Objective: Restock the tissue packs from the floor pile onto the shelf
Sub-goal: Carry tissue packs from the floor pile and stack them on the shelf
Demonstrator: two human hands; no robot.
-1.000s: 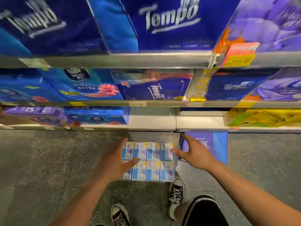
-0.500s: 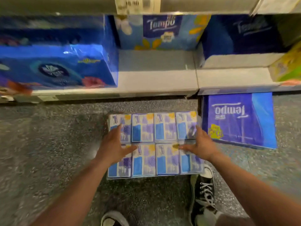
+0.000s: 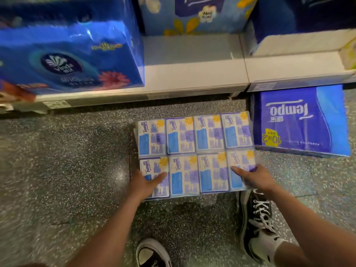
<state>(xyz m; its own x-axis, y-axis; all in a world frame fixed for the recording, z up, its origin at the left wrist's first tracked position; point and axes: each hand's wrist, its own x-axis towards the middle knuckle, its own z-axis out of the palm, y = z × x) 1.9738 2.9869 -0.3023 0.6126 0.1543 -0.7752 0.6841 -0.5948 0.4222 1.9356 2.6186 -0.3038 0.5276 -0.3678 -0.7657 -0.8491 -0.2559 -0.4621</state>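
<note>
A clear-wrapped bundle of small white-and-blue tissue packs [image 3: 194, 151] lies flat on the speckled floor in front of the bottom shelf [image 3: 192, 74]. My left hand [image 3: 143, 185] grips its near left corner, thumb on top. My right hand [image 3: 254, 178] grips the near right corner, thumb on top, fingers down the side. A dark blue Tempo pack [image 3: 300, 120] lies on the floor just right of the bundle, against the shelf base.
On the shelf, a large blue Vinda pack [image 3: 73, 53] fills the left. A light blue Tempo pack [image 3: 196, 14] stands at the back, with bare shelf in front of it. Dark blue packs [image 3: 308, 18] sit right. My two black sneakers [image 3: 256, 224] stand close behind the bundle.
The camera dropped toward the floor. Both hands came down onto the bundle, then slid back to grip its two near corners. The bundle lies in the same place.
</note>
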